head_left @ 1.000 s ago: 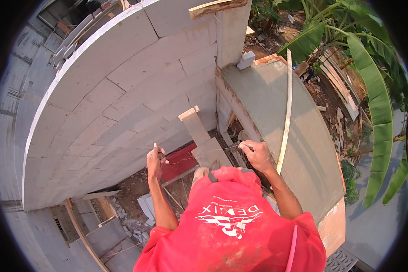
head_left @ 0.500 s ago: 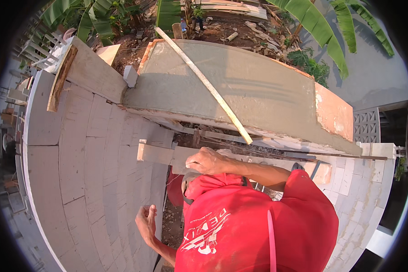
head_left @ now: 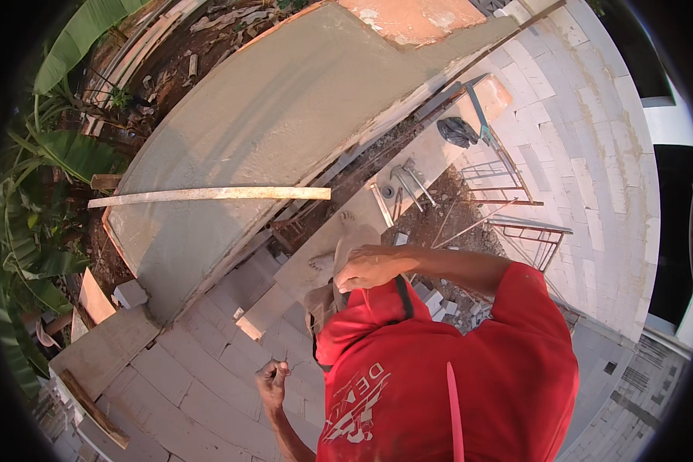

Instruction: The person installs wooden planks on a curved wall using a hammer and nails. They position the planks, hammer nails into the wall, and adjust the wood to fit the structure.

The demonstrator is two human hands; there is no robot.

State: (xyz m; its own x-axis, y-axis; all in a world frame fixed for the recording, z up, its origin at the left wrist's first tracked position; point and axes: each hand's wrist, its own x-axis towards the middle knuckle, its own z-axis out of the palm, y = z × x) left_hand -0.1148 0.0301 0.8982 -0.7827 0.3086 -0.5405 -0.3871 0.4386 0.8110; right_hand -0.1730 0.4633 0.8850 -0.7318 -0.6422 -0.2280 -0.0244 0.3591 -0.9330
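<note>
My left hand (head_left: 272, 383) is out to the left of my red shirt (head_left: 446, 362), its fingers curled and pinched. A thin dark strand (head_left: 286, 358) shows at its fingertips. At the shirt's lower end, my right hand (head_left: 368, 266) bends down over the grey-brown cloth (head_left: 327, 308) of my clothing. Its fingers are closed, and what they hold, if anything, is hidden. Beyond the hands, my bare feet stand on a narrow plank (head_left: 292, 289).
A pale wooden batten (head_left: 215, 197) lies across the grey-plastered wall face (head_left: 231, 115). Farther along the plank are a black plastic bag (head_left: 458, 132) and metal tools (head_left: 412, 185). Rusty metal frames (head_left: 527, 239) stand below, by the white block wall (head_left: 570, 146). Block rubble (head_left: 439, 304) lies underneath.
The view has swung right and down, bringing the plank, feet and frames into sight. My left hand has gone from loosely open to pinched. My right hand has lowered toward the cloth.
</note>
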